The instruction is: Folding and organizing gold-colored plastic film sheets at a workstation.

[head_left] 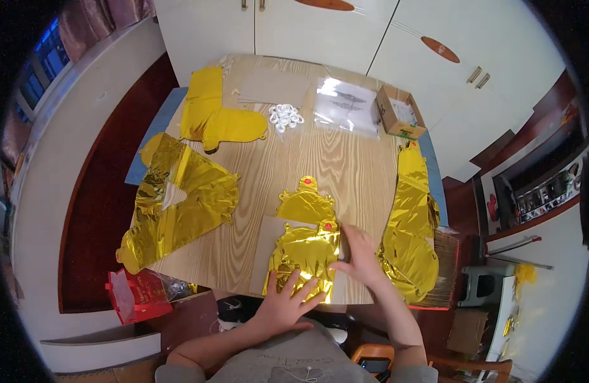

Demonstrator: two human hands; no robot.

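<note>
A flat, folded gold foil balloon (pixel 302 252) lies over a grey-beige card (pixel 261 255) at the table's near edge. Another part of gold foil (pixel 305 205) reaches out beyond the card's far edge; whether it is the same piece I cannot tell. Each foil part carries a small red dot near its top tab. My left hand (pixel 287 304) rests on the near end of the foil with its fingers spread. At the right edge, my right hand (pixel 363 258) stands on its side, thumb apart from the fingers and touching the foil.
More flat gold foil balloons lie at the far left (pixel 208 115), left (pixel 179 204) and right (pixel 409 217). Toward the back are white rings (pixel 285 117), beige cards (pixel 269 86), clear plastic bags (pixel 347 108) and a cardboard box (pixel 400 113). A red bag (pixel 136 297) sits below the table's left edge.
</note>
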